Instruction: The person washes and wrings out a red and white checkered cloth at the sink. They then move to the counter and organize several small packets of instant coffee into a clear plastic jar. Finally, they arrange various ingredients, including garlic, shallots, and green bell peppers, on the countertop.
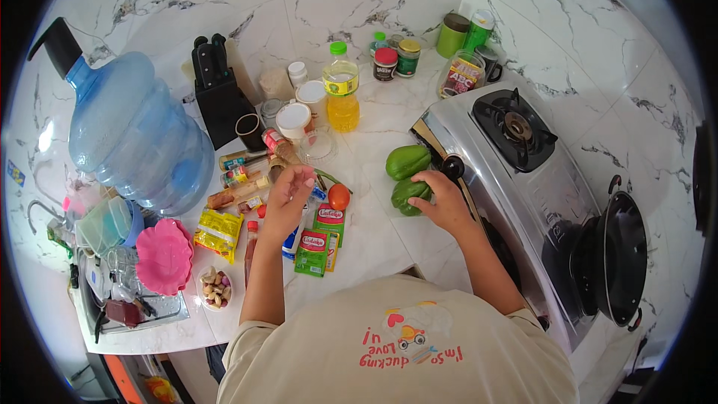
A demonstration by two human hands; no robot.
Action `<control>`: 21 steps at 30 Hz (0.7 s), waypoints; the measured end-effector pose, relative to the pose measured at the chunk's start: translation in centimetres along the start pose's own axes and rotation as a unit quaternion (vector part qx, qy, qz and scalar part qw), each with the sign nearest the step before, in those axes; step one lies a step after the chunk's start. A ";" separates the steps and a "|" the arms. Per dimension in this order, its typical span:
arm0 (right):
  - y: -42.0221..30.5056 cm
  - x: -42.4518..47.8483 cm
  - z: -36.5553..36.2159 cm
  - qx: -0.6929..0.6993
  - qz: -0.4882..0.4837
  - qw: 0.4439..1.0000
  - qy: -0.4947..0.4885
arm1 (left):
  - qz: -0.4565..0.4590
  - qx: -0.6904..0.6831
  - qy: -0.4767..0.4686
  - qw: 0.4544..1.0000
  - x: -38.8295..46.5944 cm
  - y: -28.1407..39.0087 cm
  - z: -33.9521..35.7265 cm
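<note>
My right hand (449,202) has its thumb and fingers around the lower of two green vegetables (408,205), which look like chayotes. Right behind it lies the other green vegetable (408,161), touched by nothing of mine. My left hand (289,202) is raised over the jumble of seasonings, fingers loosely bent and apart, with nothing visible in them. Beside that hand are a red tomato (339,197), a thin green stalk (325,174), and green seasoning sachets (310,249). The forearm partly covers a red-capped sauce bottle (252,235).
A steel gas stove (538,196) with a black wok (622,258) borders the right side. Cooking oil (341,95), tubs (294,118) and a knife block (216,106) stand behind. At left are a large water jug (146,134), a pink bowl (162,258) and a sink (168,314).
</note>
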State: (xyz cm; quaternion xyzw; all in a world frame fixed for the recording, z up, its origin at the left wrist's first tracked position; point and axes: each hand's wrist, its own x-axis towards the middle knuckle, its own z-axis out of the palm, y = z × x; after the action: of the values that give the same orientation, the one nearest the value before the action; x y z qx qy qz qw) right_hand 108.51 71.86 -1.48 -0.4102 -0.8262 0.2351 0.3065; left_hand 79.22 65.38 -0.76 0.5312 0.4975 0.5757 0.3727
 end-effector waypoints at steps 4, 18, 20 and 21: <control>0.6 -0.3 -0.5 0.055 0.032 0.998 0.015 | 0.012 0.040 0.004 0.999 -0.8 -0.1 0.0; -0.2 -0.8 -1.5 -0.068 -0.005 0.997 0.025 | 0.076 0.654 -0.159 0.736 0.9 -4.0 5.6; -0.4 -0.7 -1.2 -0.052 0.021 0.998 0.022 | 0.088 0.633 -0.156 0.754 1.1 -4.0 5.2; -0.5 -0.8 -1.2 -0.046 0.037 0.998 0.021 | 0.095 0.619 -0.156 0.763 1.2 -3.9 5.0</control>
State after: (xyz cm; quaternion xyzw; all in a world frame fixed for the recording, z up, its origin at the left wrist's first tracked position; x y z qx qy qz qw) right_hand 109.44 71.08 -0.61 -0.4591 -0.8137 0.1991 0.2957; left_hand 83.56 68.35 -4.55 0.7737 0.6277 0.0836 -0.0212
